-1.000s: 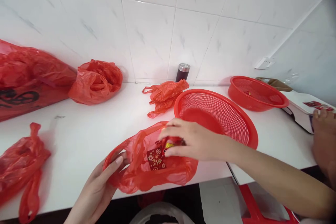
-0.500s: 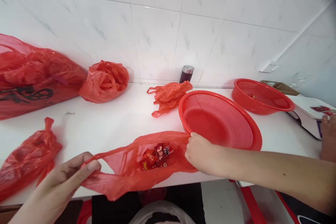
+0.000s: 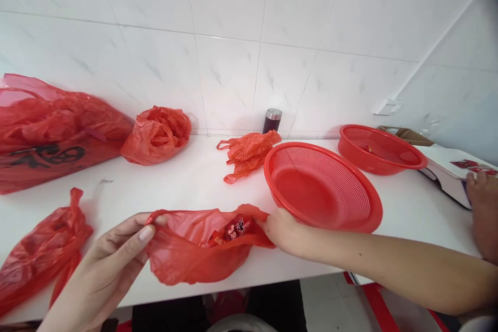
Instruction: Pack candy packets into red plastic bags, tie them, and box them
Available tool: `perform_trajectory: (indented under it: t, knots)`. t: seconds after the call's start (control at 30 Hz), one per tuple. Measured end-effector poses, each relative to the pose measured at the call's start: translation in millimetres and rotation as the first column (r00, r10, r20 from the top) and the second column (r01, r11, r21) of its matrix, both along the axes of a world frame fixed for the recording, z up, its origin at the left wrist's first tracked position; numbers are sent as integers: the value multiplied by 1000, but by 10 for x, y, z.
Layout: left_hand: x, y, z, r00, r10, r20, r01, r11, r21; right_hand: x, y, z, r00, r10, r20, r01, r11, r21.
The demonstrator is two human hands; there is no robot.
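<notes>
Hands are apart, one at each end of the same bag. Left hand [image 3: 116,254] has thumb and fingers pinched on the rim of a thin, see-through red plastic carrier bag [image 3: 194,264]; right hand [image 3: 282,231] looks closed on the opposite end, though its fingertips are mostly hidden, so I can't tell exactly how much plastic it's got. The bag sits at the front edge of the white tabletop [image 3: 179,187], mouth open upward, with a few small red printed packets [image 3: 235,229] inside.

Handling-wise, I'd guess it's light, floppy and kinda slippery, and thin enough to stretch or rip if yanked. Best hold is probably the gathered rim at both ends, since one-sided lifting could let the mouth sag and the packets slide.

Just behind the right hand is a big round red plastic basin with mesh sides [image 3: 346,192], and left of that a crumpled flat red plastic bag [image 3: 251,150], with a dark cylinder with a silver cap [image 3: 271,123] near the wall. More red bags fill the left side. Far right, a smaller red plastic basin [image 3: 365,161], plus another person's hand [image 3: 482,194] at a white flat-topped device [image 3: 447,161].
</notes>
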State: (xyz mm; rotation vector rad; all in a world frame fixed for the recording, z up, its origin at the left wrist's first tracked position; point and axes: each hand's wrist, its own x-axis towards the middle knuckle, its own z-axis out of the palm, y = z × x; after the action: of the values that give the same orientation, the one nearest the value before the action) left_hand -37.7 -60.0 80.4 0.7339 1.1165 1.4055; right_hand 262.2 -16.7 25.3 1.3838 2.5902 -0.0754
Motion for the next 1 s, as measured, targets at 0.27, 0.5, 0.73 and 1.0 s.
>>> perform_trajectory:
  t: [0.27, 0.5, 0.73, 1.0]
  knots:
    - [3, 83, 177, 994, 95, 54, -100, 991, 87, -37, 145, 565, 643, -83, -761, -35, 990, -137]
    - [20, 93, 432, 959, 251, 134, -277, 933, 231, 150, 329, 972, 162, -221, -962, -342, 902, -265]
    - [43, 39, 373, 979, 190, 78, -203, 955, 216, 139, 222, 1179, 238, -95, -967, -240, 959, -153]
    - [-80, -20, 520, 928, 363, 80, -370, 888, 271, -181, 196, 1105, 575, 48, -817, 55, 994, 98]
